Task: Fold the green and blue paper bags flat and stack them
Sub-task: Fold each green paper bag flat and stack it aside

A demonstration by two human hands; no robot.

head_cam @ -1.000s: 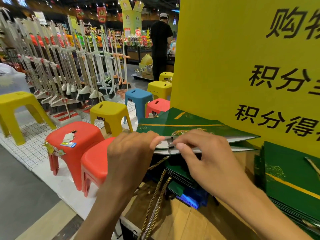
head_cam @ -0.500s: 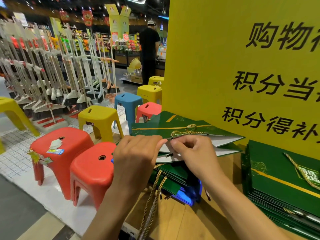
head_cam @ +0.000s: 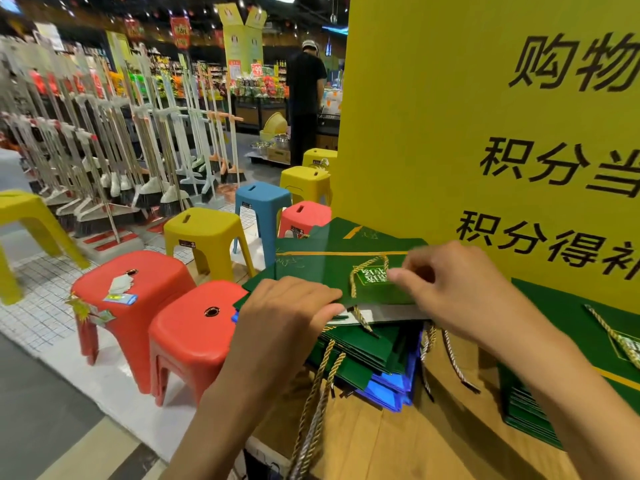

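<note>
The wooden desk point(head_cam: 381, 441) at lower centre carries a loose pile point(head_cam: 360, 355) of green and blue bags. The green bag point(head_cam: 322, 268) being folded lies on top of the pile at centre frame, nearly flat. The hands are apart. The left hand point(head_cam: 287, 310) clamps the bag's near edge. The right hand point(head_cam: 460, 289) reaches the gold cord handle point(head_cam: 352, 282); blur hides any pinch. Recommended: lay the cord flat and press from the fold outward. Then move the bag to the flat stack point(head_cam: 568, 306) at right, below the yellow sign point(head_cam: 433, 150).

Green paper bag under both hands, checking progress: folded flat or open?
Nearly flat: green paper bag lies collapsed, thin white inner strip showing.
</note>
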